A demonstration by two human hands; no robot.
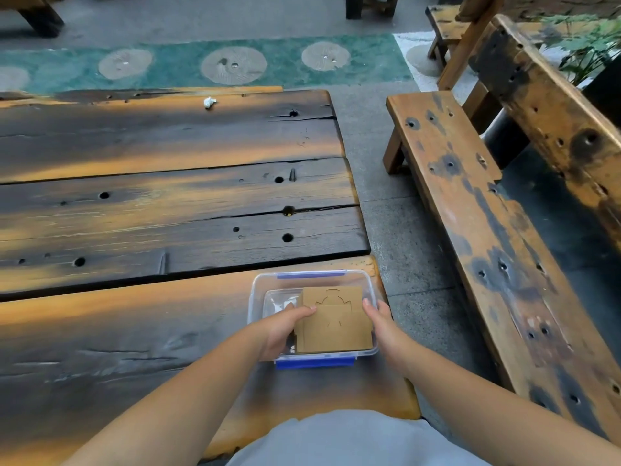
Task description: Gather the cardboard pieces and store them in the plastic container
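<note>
— Resting in the plastic container (pixel 257 297) at the tabletop's (pixel 134 331) near right corner: the cardboard pieces (pixel 336 326). Hands?

— Left hand (pixel 285 327) clamps the stack's left edge; right hand (pixel 381 322) presses its right edge, fingers closed against it.

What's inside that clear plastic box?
The plastic container holds stacked brown cardboard pieces, steadied by the left hand and right hand. Something pale lies beside them; whatever sits beneath the cardboard is hidden.

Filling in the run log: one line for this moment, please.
stage: storing | cardboard pieces: in plastic container | left hand: gripping cardboard's left edge | right hand: at its right edge | lid: off
</note>
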